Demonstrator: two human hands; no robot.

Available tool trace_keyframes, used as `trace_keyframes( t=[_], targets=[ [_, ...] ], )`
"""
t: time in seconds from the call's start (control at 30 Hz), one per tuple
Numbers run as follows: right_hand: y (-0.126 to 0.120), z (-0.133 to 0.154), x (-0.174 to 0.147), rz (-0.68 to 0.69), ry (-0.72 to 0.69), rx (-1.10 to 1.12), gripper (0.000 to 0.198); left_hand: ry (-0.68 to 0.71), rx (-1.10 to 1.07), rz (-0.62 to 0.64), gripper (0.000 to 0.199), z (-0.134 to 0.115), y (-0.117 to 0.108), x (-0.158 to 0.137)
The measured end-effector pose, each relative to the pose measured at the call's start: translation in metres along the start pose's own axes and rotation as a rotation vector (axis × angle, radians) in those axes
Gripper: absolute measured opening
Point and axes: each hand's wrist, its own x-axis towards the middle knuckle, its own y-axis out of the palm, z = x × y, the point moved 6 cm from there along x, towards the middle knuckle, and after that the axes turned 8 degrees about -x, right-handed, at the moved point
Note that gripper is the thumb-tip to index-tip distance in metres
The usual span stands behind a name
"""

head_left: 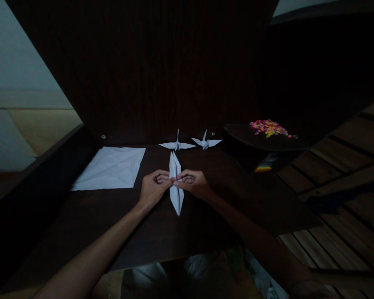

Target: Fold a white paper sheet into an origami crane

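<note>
Between my two hands is a narrow, diamond-shaped piece of folded white paper [176, 199], long axis pointing away from me, with a slit down its middle. My left hand [156, 185] pinches its left side near the centre, thumb on top. From the other side my right hand [195, 183] grips it the same way, and the two thumbs nearly meet at the slit. Just beyond the paper's far tip stand two finished paper cranes, one [177, 145] straight ahead and the other [206, 143] a little to the right, wings spread.
A creased white paper sheet [112, 168] lies flat at the left of the dark tabletop [137, 245]. On a curved shelf [237, 133] at the right sits a pile of small colourful pieces [269, 128]. A dark upright panel [162, 74] closes off the back.
</note>
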Motion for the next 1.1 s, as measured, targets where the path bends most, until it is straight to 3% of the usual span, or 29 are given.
trace_keyframes(
  t=[0.17,0.37,0.93,1.1],
  targets=[
    [-0.004,-0.003,0.004,-0.013,0.052,0.091,0.021,-0.093,-0.070,0.013,0.031,0.010,-0.001,0.002],
    [-0.007,-0.001,0.005,-0.050,0.019,0.192,0.032,-0.179,-0.181,0.024,0.035,0.014,0.000,0.003],
    [0.001,0.003,0.000,-0.027,-0.024,0.086,0.031,-0.096,-0.078,0.050,0.041,0.011,0.002,0.001],
    [0.003,-0.005,-0.001,-0.052,0.019,0.060,0.040,-0.108,-0.168,0.095,0.039,0.010,0.010,-0.003]
  ],
)
